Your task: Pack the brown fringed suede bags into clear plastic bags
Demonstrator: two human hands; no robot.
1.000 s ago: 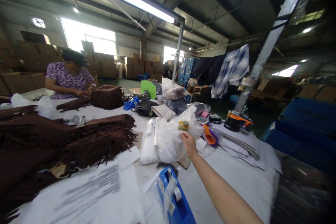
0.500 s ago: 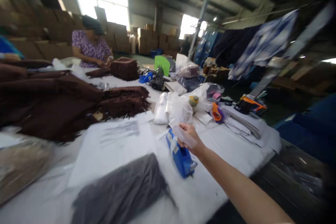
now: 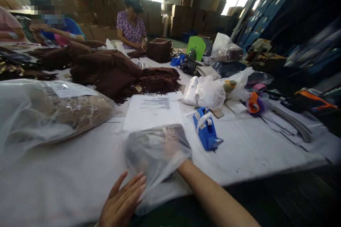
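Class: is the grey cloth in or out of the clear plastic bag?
In: the grey cloth shows through the clear plastic bag, with the right hand inside too.

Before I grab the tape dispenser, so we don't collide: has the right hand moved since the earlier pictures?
Yes. The right hand has moved from above the blue tape dispenser to its left and nearer the person, and is now inside a clear plastic bag.

Beside the clear plastic bag [image 3: 157,152], the tape dispenser [image 3: 206,129] is bright blue; beyond the bag, the fringed suede [image 3: 160,81] is dark brown, and a co-worker's blouse [image 3: 128,30] shows a purple floral print.
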